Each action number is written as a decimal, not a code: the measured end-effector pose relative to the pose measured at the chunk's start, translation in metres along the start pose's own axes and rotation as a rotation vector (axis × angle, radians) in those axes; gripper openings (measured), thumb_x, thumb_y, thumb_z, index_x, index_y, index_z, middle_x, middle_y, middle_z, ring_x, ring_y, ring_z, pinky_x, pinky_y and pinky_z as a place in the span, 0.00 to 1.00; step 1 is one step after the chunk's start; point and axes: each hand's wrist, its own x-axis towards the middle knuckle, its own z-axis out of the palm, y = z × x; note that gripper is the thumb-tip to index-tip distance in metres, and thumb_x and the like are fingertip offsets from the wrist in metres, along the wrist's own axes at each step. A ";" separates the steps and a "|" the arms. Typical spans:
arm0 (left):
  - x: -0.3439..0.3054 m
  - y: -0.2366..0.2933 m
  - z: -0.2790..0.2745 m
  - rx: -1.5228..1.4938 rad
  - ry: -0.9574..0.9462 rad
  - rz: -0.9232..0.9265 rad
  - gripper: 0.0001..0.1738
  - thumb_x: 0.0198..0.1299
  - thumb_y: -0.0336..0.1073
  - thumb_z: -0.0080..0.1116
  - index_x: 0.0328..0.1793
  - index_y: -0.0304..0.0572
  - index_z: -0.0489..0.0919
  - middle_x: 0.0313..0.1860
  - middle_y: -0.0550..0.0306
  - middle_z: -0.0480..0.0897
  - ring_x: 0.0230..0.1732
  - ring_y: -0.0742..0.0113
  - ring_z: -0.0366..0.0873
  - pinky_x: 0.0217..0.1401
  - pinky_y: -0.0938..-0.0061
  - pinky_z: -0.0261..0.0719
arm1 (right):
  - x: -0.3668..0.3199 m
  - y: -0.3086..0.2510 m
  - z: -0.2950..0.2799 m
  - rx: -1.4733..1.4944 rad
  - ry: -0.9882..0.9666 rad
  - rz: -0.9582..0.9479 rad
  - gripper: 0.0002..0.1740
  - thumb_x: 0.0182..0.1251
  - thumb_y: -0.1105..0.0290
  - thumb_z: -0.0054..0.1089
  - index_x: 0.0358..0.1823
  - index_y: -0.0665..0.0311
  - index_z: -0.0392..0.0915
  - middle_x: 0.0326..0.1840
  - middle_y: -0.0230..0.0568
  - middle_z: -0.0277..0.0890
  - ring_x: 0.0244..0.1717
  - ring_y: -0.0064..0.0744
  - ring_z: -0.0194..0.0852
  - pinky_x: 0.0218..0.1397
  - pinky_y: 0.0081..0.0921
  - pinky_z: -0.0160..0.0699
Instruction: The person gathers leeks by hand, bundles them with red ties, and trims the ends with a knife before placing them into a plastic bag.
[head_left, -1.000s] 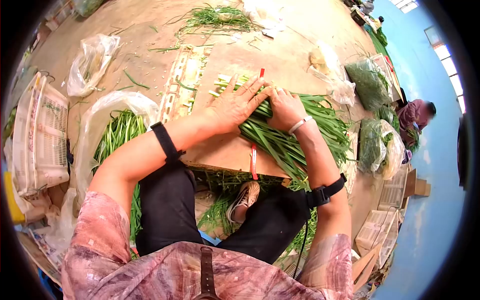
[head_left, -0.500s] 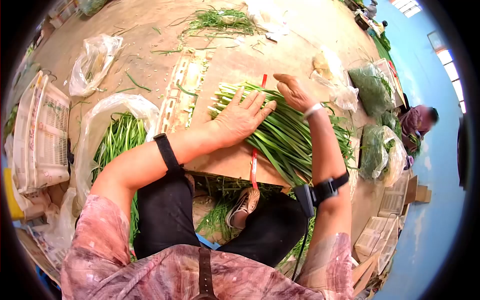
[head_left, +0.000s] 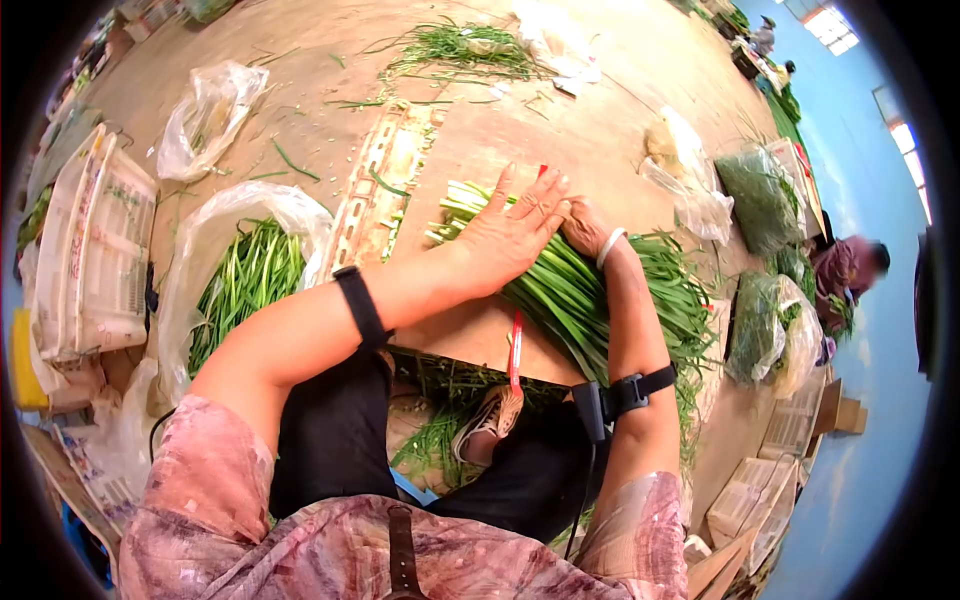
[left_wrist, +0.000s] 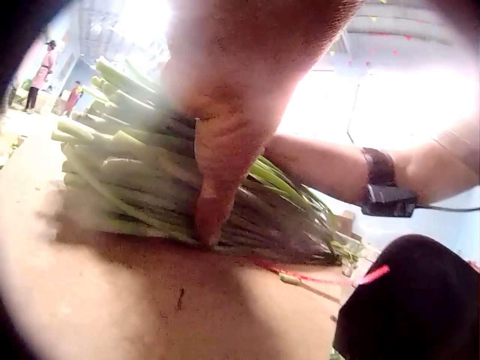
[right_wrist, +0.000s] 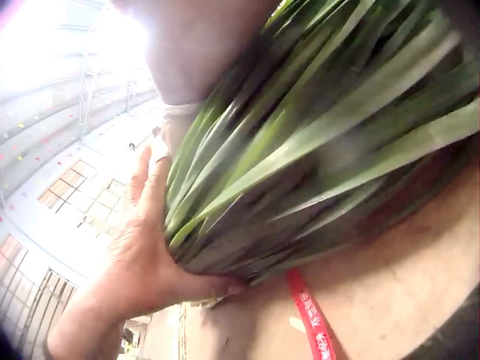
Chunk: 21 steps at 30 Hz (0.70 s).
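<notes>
A thick bundle of garlic chives (head_left: 570, 290) lies slantwise on a brown board (head_left: 455, 325), pale stalk ends to the left and flat leaves to the right. My left hand (head_left: 515, 235) rests across the stalks with its fingers extended. In the right wrist view, the left thumb (right_wrist: 199, 286) presses the bundle's near side low by the board. On the far side, my right hand (head_left: 588, 228) touches the chives right beside the left fingertips, its own fingertips hidden. A red printed strip (head_left: 515, 350) passes under the bundle, its far end showing beyond the stalks.
An open plastic bag of chives (head_left: 250, 285) stands at my left, near stacked white crates (head_left: 95, 250). Loose greens (head_left: 465, 50) lie on the floor ahead. Filled bags (head_left: 758, 195) line the right, where another person (head_left: 842, 270) sits by the blue wall.
My right hand was lifted off half a second ago and has come down onto the bundle's far side. The left hand has slid slightly along the stalks toward it.
</notes>
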 end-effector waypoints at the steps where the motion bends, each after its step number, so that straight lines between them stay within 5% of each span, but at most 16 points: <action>1: 0.003 -0.007 -0.005 -0.091 -0.235 0.046 0.54 0.35 0.43 0.69 0.69 0.30 0.55 0.71 0.35 0.53 0.72 0.47 0.53 0.67 0.41 0.53 | -0.001 0.003 0.002 0.174 -0.013 0.044 0.15 0.62 0.69 0.44 0.41 0.68 0.78 0.40 0.64 0.76 0.45 0.56 0.75 0.49 0.38 0.72; 4: 0.010 -0.012 0.004 -0.374 -0.409 -0.024 0.61 0.28 0.48 0.74 0.69 0.29 0.54 0.68 0.31 0.57 0.70 0.44 0.56 0.66 0.41 0.56 | -0.009 -0.012 -0.003 0.306 0.131 0.184 0.17 0.63 0.68 0.45 0.48 0.71 0.76 0.43 0.64 0.75 0.48 0.55 0.74 0.52 0.37 0.71; 6: 0.010 -0.010 0.005 -0.366 -0.381 -0.012 0.59 0.31 0.48 0.74 0.68 0.29 0.55 0.65 0.31 0.61 0.68 0.43 0.59 0.66 0.43 0.58 | -0.007 -0.008 -0.003 0.307 0.177 0.083 0.20 0.63 0.67 0.46 0.52 0.74 0.72 0.45 0.64 0.75 0.49 0.55 0.74 0.54 0.37 0.71; 16: -0.025 -0.020 -0.039 -0.274 -0.348 -0.012 0.71 0.25 0.52 0.77 0.75 0.42 0.44 0.75 0.44 0.45 0.76 0.48 0.39 0.67 0.31 0.39 | -0.007 -0.009 -0.004 0.222 0.124 0.088 0.21 0.68 0.64 0.40 0.47 0.75 0.75 0.42 0.63 0.76 0.46 0.55 0.75 0.51 0.35 0.73; 18: -0.041 -0.048 -0.031 -0.670 -0.129 -0.054 0.67 0.34 0.55 0.73 0.76 0.42 0.43 0.76 0.46 0.44 0.77 0.51 0.38 0.72 0.41 0.38 | -0.008 -0.021 -0.011 0.242 0.140 0.135 0.22 0.68 0.62 0.41 0.44 0.75 0.76 0.41 0.61 0.77 0.44 0.54 0.75 0.50 0.35 0.72; 21: -0.055 -0.099 0.004 -1.452 0.130 -0.619 0.58 0.50 0.71 0.50 0.76 0.41 0.43 0.76 0.49 0.46 0.77 0.59 0.39 0.74 0.60 0.41 | -0.008 -0.024 -0.013 0.293 0.137 0.168 0.23 0.69 0.59 0.41 0.44 0.74 0.77 0.41 0.61 0.77 0.44 0.53 0.75 0.50 0.34 0.71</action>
